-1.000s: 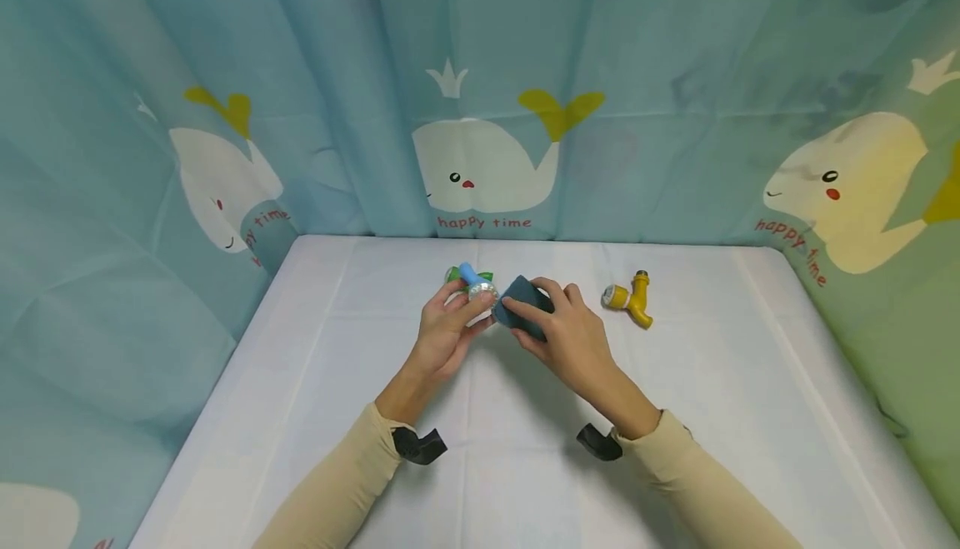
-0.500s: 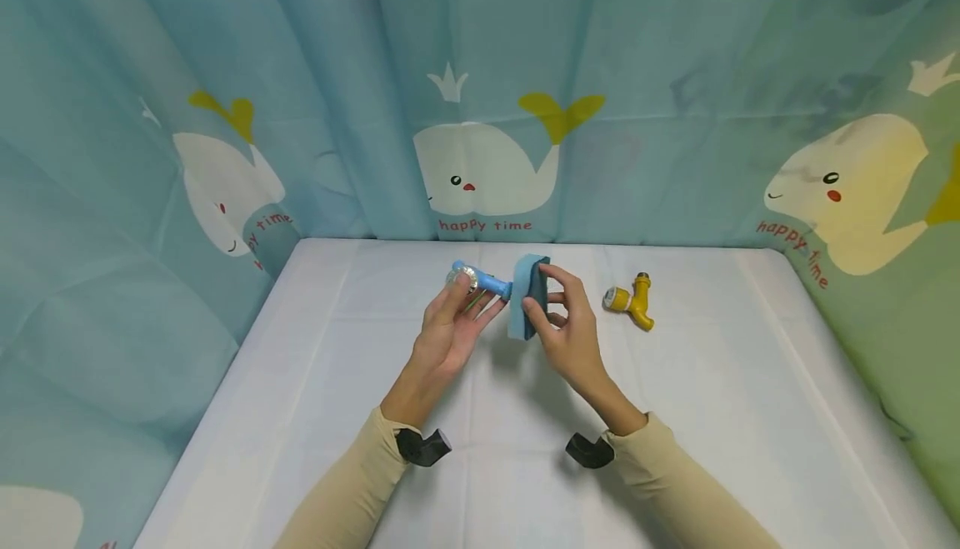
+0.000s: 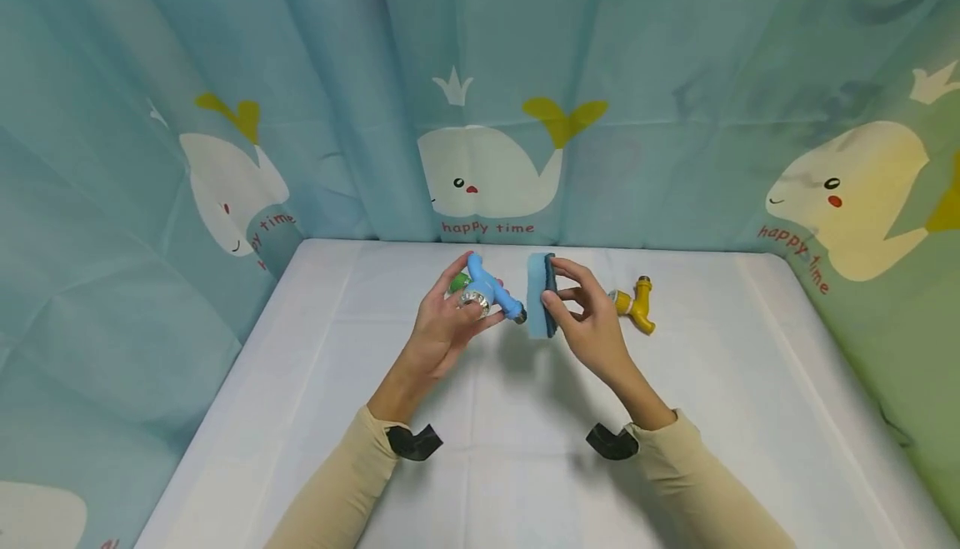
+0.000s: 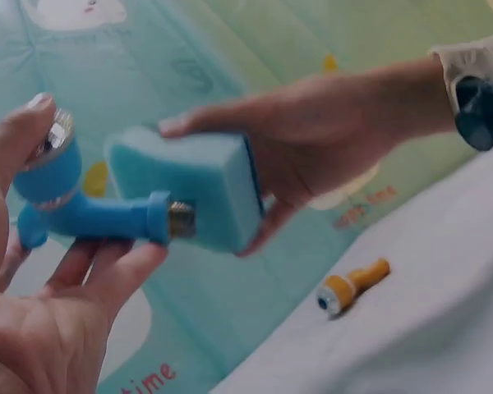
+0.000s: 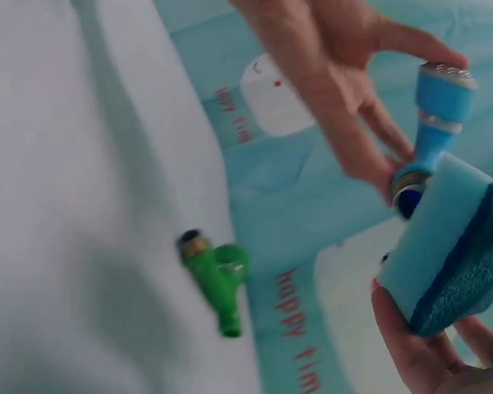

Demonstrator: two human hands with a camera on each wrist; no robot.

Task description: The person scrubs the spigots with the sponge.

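Observation:
A blue faucet (image 3: 487, 284) with a clear-topped knob and a threaded metal end is gripped by my left hand (image 3: 438, 328), the thumb on its knob. In the left wrist view the faucet (image 4: 107, 217) lies across the fingers, its threaded end pointing at the sponge. My right hand (image 3: 592, 324) pinches a sponge (image 3: 538, 295), light blue foam with a dark scouring layer held toward the palm. A small gap parts sponge and faucet in the head view. The right wrist view shows the sponge (image 5: 452, 246) overlapping part of the faucet (image 5: 440, 107).
A yellow faucet (image 3: 641, 306) lies on the white table (image 3: 360, 416), right of my right hand. Behind my left hand lies a green faucet (image 5: 214, 279), mostly hidden in the head view. A blue curtain (image 3: 337, 99) with whale prints stands around the table.
The blue faucet has been turned so its threaded end points right and toward me. The sponge swung from tilted to upright, foam side facing left, and moved right, away from the faucet.

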